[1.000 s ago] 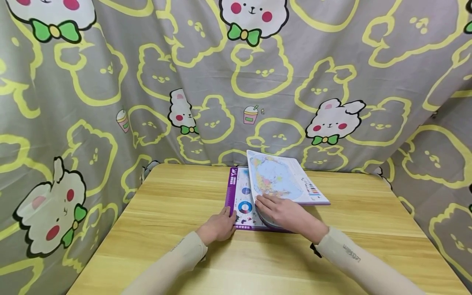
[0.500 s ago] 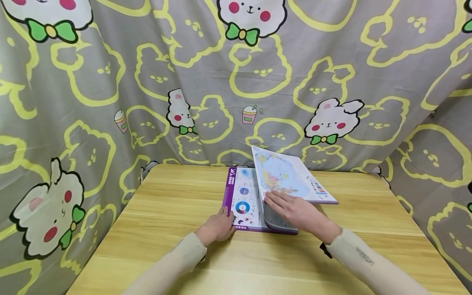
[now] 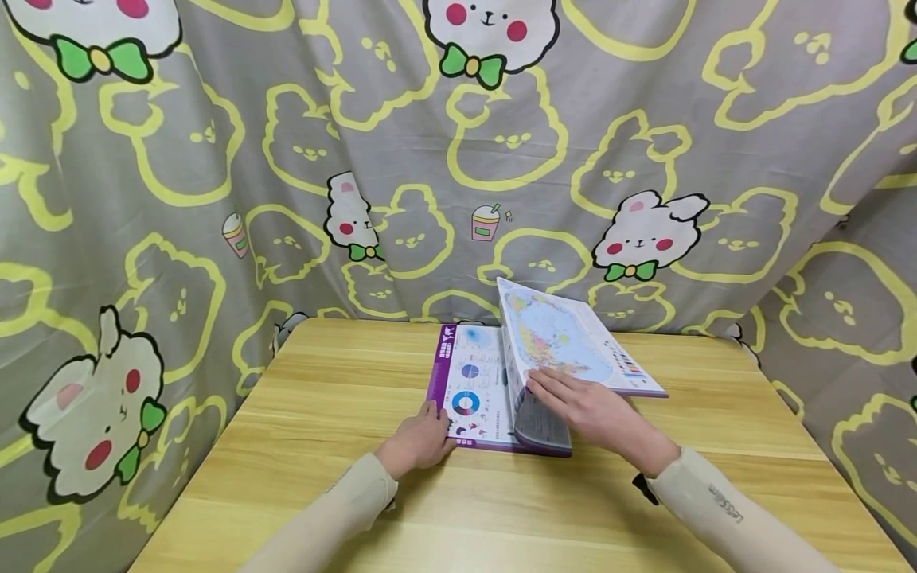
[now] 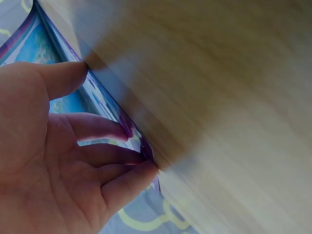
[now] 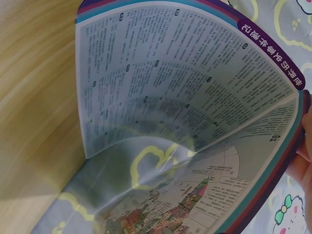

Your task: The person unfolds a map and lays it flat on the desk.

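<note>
A folded, glossy map with a purple border lies on the table in the head view, charts showing on its left panel. Its upper flap, printed with a world map, is lifted and bent over to the right. My right hand grips the near edge of this flap, fingers lying over the printed face. In the right wrist view the curved inner side shows dense text and a coloured map. My left hand rests at the near left corner, and in the left wrist view its fingertips touch the map's edge.
The pale wooden table extends to both sides of the map and in front of it. A grey curtain with rabbit drawings hangs behind and beside the table.
My right hand has moved right, drawing the flap with it, and more of the charts underneath shows. My left hand stays at the corner, shifted slightly left with the map.
</note>
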Demonstrator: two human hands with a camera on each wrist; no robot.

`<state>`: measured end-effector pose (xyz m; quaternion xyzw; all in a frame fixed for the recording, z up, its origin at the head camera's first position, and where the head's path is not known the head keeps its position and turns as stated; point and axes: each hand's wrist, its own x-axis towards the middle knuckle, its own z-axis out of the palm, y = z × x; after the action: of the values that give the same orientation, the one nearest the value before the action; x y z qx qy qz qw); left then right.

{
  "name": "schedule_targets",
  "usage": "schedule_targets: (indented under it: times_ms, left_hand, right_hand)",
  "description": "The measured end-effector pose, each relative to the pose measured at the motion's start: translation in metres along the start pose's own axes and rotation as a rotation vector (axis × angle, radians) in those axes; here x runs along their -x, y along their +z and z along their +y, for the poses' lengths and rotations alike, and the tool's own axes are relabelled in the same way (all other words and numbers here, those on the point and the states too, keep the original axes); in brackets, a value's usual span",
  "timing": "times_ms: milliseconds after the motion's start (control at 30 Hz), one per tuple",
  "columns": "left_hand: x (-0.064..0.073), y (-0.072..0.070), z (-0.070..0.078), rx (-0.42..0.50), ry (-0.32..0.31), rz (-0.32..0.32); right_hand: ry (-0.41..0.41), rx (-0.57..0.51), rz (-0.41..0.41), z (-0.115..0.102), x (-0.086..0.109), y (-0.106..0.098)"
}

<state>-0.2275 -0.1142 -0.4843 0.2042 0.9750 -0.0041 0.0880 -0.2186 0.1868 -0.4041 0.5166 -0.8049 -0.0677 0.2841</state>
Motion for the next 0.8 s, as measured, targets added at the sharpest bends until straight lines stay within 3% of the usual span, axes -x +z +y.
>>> schedule_targets:
  times_ms: [400, 800]
  left_hand:
    - [0.006, -0.001, -0.011, 0.029, -0.034, -0.013]
    - [0.009, -0.002, -0.019, 0.063, -0.053, -0.023]
  right_hand:
    - [-0.006, -0.011, 0.126, 0.006, 0.006, 0.001]
    - [0.01, -0.051, 0.166, 0.011, 0.014, -0.002]
